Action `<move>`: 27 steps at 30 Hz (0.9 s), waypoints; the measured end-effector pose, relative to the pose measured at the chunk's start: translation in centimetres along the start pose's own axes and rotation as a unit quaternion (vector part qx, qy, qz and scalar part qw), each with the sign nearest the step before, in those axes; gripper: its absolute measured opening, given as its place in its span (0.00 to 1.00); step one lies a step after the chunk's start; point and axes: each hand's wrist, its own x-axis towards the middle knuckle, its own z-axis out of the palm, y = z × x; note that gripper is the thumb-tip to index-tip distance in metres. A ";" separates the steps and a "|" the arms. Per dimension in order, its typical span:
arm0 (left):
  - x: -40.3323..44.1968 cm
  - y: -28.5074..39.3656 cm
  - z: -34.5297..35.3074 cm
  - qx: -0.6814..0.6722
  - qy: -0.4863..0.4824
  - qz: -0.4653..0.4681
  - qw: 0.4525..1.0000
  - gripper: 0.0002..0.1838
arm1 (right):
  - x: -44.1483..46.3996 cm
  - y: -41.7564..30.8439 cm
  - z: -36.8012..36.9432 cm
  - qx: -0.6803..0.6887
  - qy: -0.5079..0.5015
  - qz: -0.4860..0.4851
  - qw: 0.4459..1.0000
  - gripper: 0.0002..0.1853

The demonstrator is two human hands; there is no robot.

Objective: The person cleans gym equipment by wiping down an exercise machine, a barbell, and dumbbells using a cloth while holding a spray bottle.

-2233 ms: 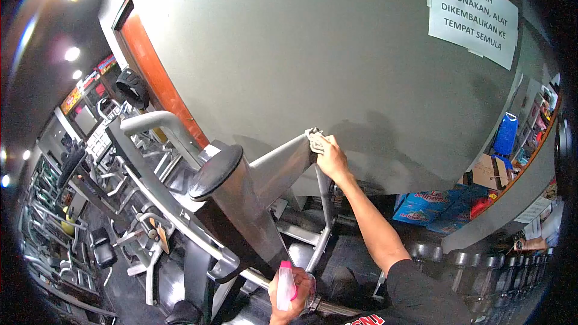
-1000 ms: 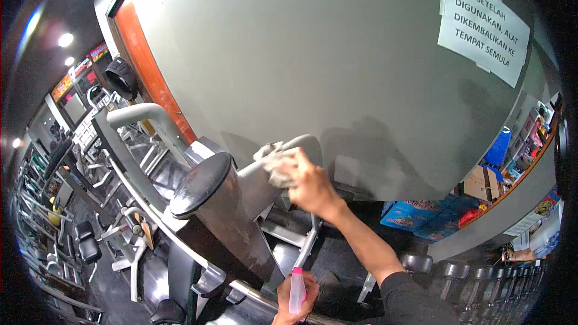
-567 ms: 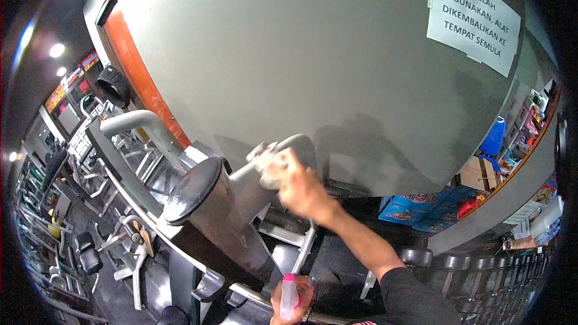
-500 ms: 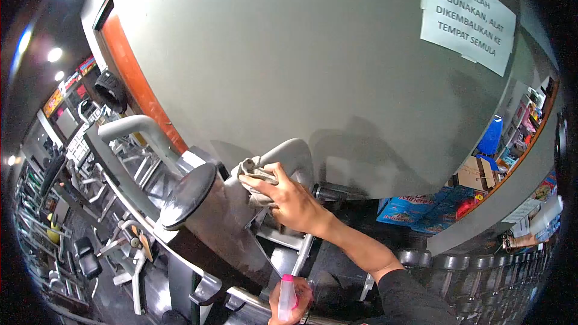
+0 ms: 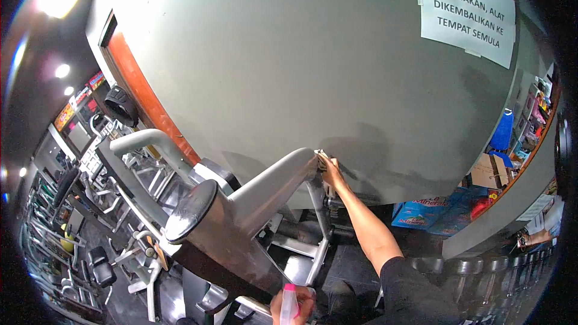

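Observation:
My right hand (image 5: 330, 173) reaches out to the far end of a grey metal arm (image 5: 271, 183) on a gym machine. Its fingers are closed on a light cloth (image 5: 321, 155), only a small part of which shows, pressed against the bend of the tube. Low in the view, my left hand (image 5: 306, 306) is wrapped around a translucent spray bottle (image 5: 289, 308) with a pink top. Close by is the machine's dark, broad body (image 5: 241, 259), with a round black pad (image 5: 191, 210) on its near side.
A grey wall (image 5: 301, 66) with a paper sign (image 5: 468, 12) rises behind the machine. Dumbbells (image 5: 469, 268) line the lower right. Blue boxes (image 5: 421, 212) stand near the wall's foot. More gym machines (image 5: 144, 265) fill the left.
My right hand has moved away along the grey arm with the cloth, from near the machine's body to the arm's far end. My left hand stays low with the spray bottle.

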 end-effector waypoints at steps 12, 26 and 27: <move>0.0 -0.6 1.1 -0.088 0.047 -0.142 0.985 0.11 | -2.8 8.8 5.4 -0.005 -0.058 0.209 0.976 0.31; -3.0 -5.6 0.4 -0.180 0.073 -0.130 0.972 0.15 | -9.2 -10.1 1.8 0.112 0.173 -0.038 0.978 0.33; -2.7 -4.9 0.5 -0.196 0.073 -0.144 0.967 0.16 | -9.8 -11.0 1.5 0.079 0.173 -0.122 0.974 0.34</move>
